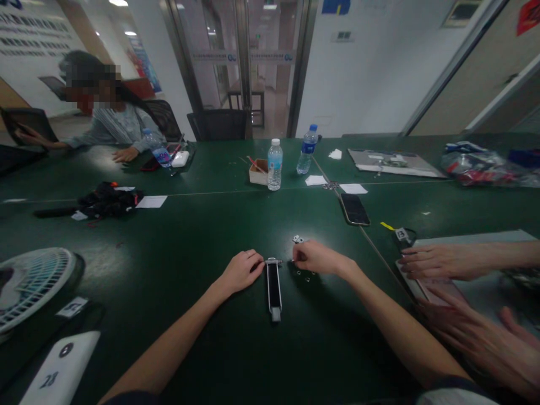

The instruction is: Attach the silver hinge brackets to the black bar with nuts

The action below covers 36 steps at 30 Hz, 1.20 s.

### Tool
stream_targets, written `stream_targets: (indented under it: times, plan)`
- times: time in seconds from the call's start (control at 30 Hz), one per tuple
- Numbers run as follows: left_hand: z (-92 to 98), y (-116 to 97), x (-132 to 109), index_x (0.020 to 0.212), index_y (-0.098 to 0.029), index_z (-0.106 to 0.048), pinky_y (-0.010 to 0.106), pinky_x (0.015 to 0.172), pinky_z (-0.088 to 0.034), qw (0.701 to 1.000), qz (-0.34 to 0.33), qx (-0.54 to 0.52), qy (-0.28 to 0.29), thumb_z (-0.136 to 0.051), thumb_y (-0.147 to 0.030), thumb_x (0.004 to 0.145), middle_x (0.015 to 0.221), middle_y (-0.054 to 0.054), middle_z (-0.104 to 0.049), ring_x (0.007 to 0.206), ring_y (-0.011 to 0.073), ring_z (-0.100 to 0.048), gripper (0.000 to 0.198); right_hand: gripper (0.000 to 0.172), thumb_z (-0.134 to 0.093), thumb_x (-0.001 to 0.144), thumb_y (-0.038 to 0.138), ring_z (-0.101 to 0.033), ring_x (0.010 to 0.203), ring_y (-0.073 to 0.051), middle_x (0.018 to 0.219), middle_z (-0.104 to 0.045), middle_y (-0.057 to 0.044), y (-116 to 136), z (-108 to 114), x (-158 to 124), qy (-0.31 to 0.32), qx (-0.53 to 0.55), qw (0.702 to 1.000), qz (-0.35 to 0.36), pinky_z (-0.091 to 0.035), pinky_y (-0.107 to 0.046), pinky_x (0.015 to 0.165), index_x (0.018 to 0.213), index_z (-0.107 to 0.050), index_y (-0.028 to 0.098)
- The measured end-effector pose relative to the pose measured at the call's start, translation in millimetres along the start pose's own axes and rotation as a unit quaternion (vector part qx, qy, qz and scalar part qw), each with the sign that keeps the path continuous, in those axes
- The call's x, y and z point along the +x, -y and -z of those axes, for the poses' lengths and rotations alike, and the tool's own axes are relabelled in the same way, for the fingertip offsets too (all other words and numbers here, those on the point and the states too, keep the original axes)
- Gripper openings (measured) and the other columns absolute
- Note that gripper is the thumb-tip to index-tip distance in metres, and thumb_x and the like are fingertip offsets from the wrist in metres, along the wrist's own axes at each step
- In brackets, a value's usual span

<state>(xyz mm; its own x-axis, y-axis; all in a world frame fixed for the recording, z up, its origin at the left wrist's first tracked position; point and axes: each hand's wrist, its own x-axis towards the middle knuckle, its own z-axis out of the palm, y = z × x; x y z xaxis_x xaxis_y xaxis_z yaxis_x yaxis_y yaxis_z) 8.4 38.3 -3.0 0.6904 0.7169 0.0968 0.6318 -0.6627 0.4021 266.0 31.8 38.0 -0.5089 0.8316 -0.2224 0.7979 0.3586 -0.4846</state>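
Note:
A narrow black strip with metal ends (274, 287) lies lengthwise on the dark green table (202, 247) in front of me. My left hand (242, 271) rests on the table with its fingertips touching the strip's far metal end. My right hand (315, 257) is on the other side of that end, fingers pinched together on something too small to make out. A small silver metal part (298, 239) lies just beyond my right hand, and a few tiny rings (304, 274) lie under it.
Another person's two hands (439, 261) work at a grey tray on the right. A phone (355, 209), two water bottles (274, 164), a small box and paper slips lie farther back. A fan (29, 284) stands at the left. A seated person is at the far left.

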Motion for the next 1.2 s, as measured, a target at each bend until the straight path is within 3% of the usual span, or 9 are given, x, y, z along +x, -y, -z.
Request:
stream_targets:
  times: [0.17, 0.4, 1.2]
  plan:
    - [0.4, 0, 0, 0.095, -0.017, -0.061, 0.03, 0.071, -0.047, 1.0, 0.0, 0.002, -0.001, -0.043, -0.026, 0.094, 0.092, 0.005, -0.061, 0.079, 0.018, -0.058, 0.02, 0.006, -0.058, 0.078, 0.015, -0.056, 0.067, -0.013, 0.075, -0.063, -0.002, 8, -6, 7, -0.065, 0.022, 0.997, 0.04, -0.039, -0.022, 0.061, 0.08, -0.063, 0.016]
    - [-1.2, 1, 0, 0.095, -0.017, -0.061, 0.03, 0.069, -0.047, 1.0, -0.003, 0.0, -0.005, -0.042, -0.027, 0.094, 0.091, 0.005, -0.061, 0.077, 0.0178, -0.058, 0.021, 0.002, -0.064, 0.078, 0.017, -0.057, 0.068, -0.012, 0.074, -0.063, -0.001, 9, -13, 10, -0.055, 0.059, 0.995, 0.054, -0.041, -0.022, 0.064, 0.079, -0.065, 0.016]
    - [1.0, -2, 1, 0.095, -0.016, -0.062, 0.029, 0.07, -0.047, 1.0, -0.008, 0.012, -0.007, -0.044, -0.024, 0.093, 0.091, 0.004, -0.062, 0.079, 0.0176, -0.059, 0.019, 0.014, -0.07, 0.074, 0.022, -0.052, 0.06, -0.01, 0.067, -0.057, 0.004, -6, -33, 20, -0.074, 0.154, 0.984, 0.041, -0.037, -0.02, 0.055, 0.081, -0.06, 0.017]
